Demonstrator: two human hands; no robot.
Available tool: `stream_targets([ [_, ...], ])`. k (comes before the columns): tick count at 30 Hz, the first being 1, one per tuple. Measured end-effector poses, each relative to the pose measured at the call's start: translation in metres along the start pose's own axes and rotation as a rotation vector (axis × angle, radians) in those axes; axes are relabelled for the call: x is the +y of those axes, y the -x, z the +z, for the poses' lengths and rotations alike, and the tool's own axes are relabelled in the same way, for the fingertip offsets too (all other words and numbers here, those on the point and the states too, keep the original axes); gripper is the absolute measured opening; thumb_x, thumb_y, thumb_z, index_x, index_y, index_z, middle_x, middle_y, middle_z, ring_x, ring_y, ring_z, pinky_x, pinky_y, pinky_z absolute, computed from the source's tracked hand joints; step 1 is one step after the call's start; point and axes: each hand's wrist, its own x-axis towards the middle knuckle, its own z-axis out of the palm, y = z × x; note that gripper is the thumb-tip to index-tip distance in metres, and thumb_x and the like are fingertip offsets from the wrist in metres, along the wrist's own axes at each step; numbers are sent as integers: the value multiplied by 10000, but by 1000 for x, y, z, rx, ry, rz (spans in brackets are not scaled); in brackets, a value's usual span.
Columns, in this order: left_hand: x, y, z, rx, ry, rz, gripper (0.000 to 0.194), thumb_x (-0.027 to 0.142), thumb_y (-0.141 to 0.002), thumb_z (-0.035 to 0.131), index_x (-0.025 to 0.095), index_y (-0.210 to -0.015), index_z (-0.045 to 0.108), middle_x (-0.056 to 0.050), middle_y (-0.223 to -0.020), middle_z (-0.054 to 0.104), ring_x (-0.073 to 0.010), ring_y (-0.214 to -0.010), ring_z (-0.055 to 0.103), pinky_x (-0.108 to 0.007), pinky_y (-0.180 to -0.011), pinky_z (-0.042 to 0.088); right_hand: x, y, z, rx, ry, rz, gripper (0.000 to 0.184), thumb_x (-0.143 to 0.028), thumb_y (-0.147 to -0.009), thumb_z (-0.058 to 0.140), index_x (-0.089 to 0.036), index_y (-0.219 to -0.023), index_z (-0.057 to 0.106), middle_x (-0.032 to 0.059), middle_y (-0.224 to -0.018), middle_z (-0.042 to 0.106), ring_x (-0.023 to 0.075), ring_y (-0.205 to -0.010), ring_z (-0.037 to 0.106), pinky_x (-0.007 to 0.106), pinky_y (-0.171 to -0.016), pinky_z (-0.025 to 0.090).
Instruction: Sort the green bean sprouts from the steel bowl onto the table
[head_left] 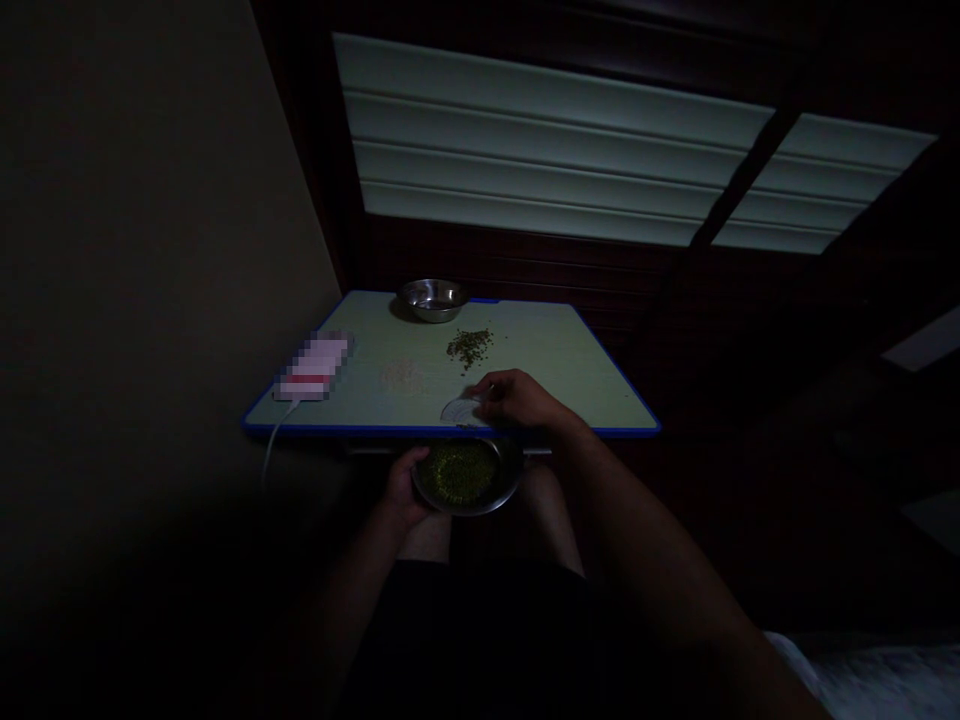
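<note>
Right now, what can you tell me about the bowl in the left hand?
The bowl is round and looks like metal, with a thin rim catching some light. Its opening faces up, and many small greenish grains lie inside. It is held at the near edge of the blue-edged table, with the left hand gripping its left side. It is too dark to tell whether it touches the left leg.

Two bowls [476,512] — one table [555,370]
</note>
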Motion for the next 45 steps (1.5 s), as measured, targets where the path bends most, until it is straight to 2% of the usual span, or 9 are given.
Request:
stream_targets([
  [5, -1, -1, -1, 7, -16, 23, 217, 210, -722, 565, 111, -854, 705, -125, -781, 771, -306, -827, 728, -490, -908, 513, 2, 1, 1, -7, -9, -24, 336, -154, -648, 746, -161, -982, 716, -11, -694, 665, 82, -574, 531, 194, -543, 387],
  [13, -1, -6, -9, -35, 10, -5, 321, 214, -718, 567, 117, -993, 702, -109, -807, 774, -314, -885, 722, -505, -921, 504, -2, 5, 2, -15, -25, -17, 350, -157, -641, 740, -153, -989, 707, -15, -689, 645, 84, -573, 512, 210, -555, 387],
  [18, -1, -4, -7, -53, 7, 9, 266, 214, -729, 569, 123, -937, 707, -104, -814, 777, -304, -858, 726, -496, -922, 505, -4, 3, -3, -38, -148, 12, 356, -150, -635, 726, -153, -988, 683, -43, -622, 582, 75, -518, 466, 208, -511, 364],
  [23, -1, -2, -4, -28, 2, 17, 239, 202, -733, 567, 118, -904, 712, -111, -807, 778, -304, -862, 726, -497, -945, 490, -1, -15, -20, 161, -302, 85, 294, -176, -624, 718, -141, -906, 644, -19, -630, 584, 82, -494, 456, 232, -493, 368],
  [27, -1, -2, -6, -34, 12, -3, 282, 220, -739, 563, 112, -952, 715, -113, -815, 779, -312, -873, 725, -509, -950, 482, 8, -37, -31, 388, -249, 93, 130, -241, -639, 658, -155, -722, 606, -17, -595, 560, 95, -510, 461, 242, -509, 365],
  [31, -5, 0, -10, -39, 48, -27, 307, 211, -731, 569, 130, -987, 718, -97, -816, 782, -299, -868, 727, -492, -940, 489, 25, -53, -33, 536, -170, 19, 147, -312, -666, 598, -174, -647, 553, -28, -569, 534, 101, -536, 455, 244, -550, 370],
  [35, -11, 3, -12, -3, 25, -26, 239, 195, -728, 569, 134, -894, 730, -103, -811, 782, -291, -841, 730, -472, -916, 507, 38, -58, -30, 555, -196, -55, 133, -312, -670, 568, -184, -687, 533, -28, -610, 557, 109, -587, 504, 240, -604, 411],
  [41, -16, 1, -2, 23, 27, -86, 237, 179, -718, 577, 135, -892, 731, -104, -807, 780, -307, -892, 722, -484, -940, 490, 41, -53, -23, 584, -235, -28, 162, -347, -737, 511, -204, -812, 507, -18, -683, 609, 118, -582, 558, 239, -583, 438],
  [45, -13, 1, 3, 80, -23, -106, 186, 173, -717, 572, 130, -812, 726, -99, -757, 774, -293, -822, 730, -472, -927, 499, 41, -49, -23, 626, -174, -43, 158, -292, -720, 498, -201, -845, 531, -15, -730, 606, 118, -595, 548, 245, -595, 439],
])
